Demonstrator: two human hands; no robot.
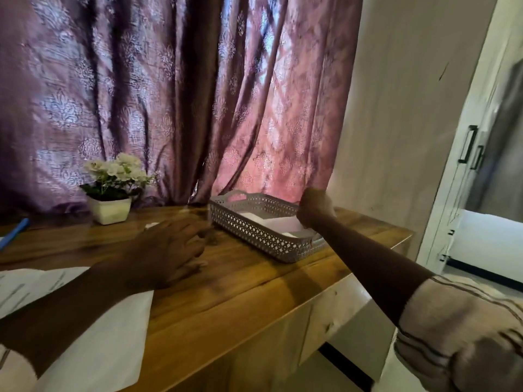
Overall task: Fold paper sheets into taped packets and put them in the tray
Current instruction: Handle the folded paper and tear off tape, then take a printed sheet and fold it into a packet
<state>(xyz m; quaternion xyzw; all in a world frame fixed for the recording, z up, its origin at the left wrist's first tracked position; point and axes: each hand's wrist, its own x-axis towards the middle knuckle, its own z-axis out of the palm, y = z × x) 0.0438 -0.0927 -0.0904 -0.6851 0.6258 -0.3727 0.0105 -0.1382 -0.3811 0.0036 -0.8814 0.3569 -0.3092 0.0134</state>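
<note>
the white packet [283, 223] lies inside the grey tray [249, 230], directly under my right hand [317, 207], which hangs over the tray's far end. my fingers point away from me, hidden behind the wrist, so i cannot tell whether they pinch the packet or are clear of it. if they do pinch it, pulling back would drag it out over the rim. my forearm crosses the tray's near corner, and a careless pull could shove the tray. left of it, my left hand [172, 247] rests flat on the tabletop [254, 284], fingers straight and close together. the paper sheets [113, 335] under that forearm reach the near edge, and a slide could sweep them off.
</note>
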